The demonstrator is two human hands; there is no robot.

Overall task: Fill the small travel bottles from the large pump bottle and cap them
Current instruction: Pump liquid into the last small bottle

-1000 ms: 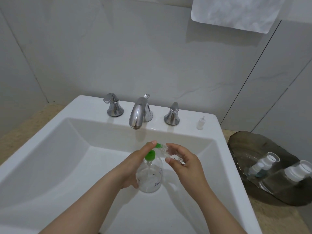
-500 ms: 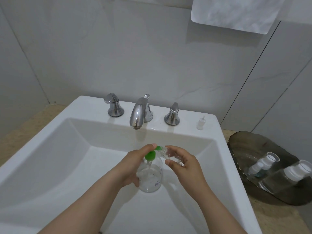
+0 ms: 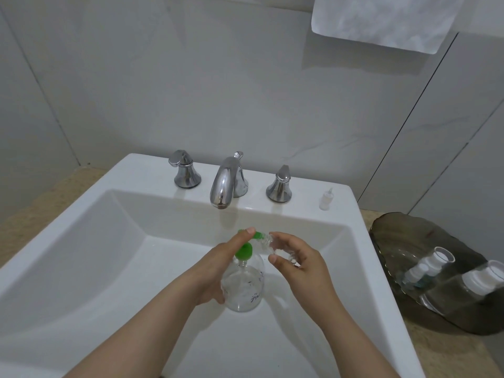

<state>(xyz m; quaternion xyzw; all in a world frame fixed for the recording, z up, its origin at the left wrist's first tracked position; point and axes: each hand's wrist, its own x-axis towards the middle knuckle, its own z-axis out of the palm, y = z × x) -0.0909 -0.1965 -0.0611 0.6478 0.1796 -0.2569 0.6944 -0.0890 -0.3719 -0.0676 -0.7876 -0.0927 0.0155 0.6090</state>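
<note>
Over the middle of the white sink basin (image 3: 81, 255), the left hand (image 3: 215, 271) curls its fingers round the body of the clear pump bottle (image 3: 242, 291). One finger stretches out over the top of the green pump head (image 3: 244, 251). Whether the bottle's base rests on the basin floor cannot be told. At two o'clock from the pump head, the right hand (image 3: 298, 266) pinches a small clear travel bottle (image 3: 268, 242) between its thumb and curled fingers. The bottle is tilted, with its mouth right at the tip of the green spout.

At twelve o'clock from the hands stands the chrome faucet (image 3: 226, 184), with a chrome handle (image 3: 185, 170) at its nine o'clock and another (image 3: 281, 184) at its three. Farther along the rim at three o'clock stands a tiny white dropper cap (image 3: 326, 199). At three o'clock of the basin, a dark glass tray (image 3: 403, 236) holds two capped travel bottles (image 3: 428, 266) (image 3: 477, 279) lying on their sides. A white towel (image 3: 381, 20) hangs at one o'clock.
</note>
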